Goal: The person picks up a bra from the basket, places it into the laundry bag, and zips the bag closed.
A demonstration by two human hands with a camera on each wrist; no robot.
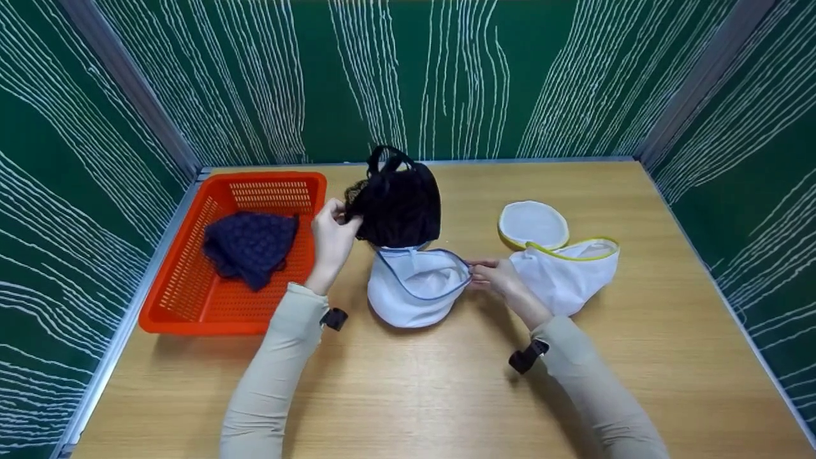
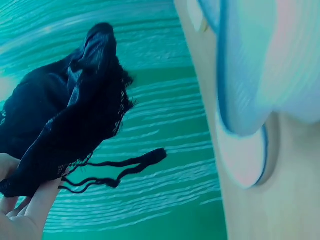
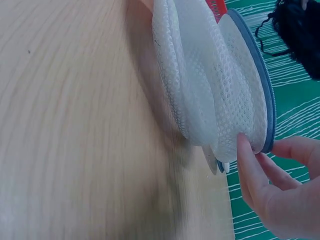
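My left hand (image 1: 335, 239) pinches the edge of a black lace-trimmed garment with straps (image 1: 405, 207). In the left wrist view the garment (image 2: 70, 110) hangs from the fingers, its thin straps dangling. Below it, in the head view, a white mesh laundry bag with a blue zipper (image 1: 414, 306) stands on the table with its mouth open. With thumb and fingers, my right hand (image 1: 500, 277) pinches the bag's zippered rim at its right side. The right wrist view shows this grip on the mesh bag (image 3: 230, 95) closely.
An orange plastic basket (image 1: 210, 322) stands at the left, with a dark blue patterned cloth item (image 1: 252, 245) inside. To the right sits another white mesh bag with a yellow zipper (image 1: 567, 284), its round lid (image 1: 534, 223) folded back. Green walls with white lines border the wooden table (image 1: 408, 395).
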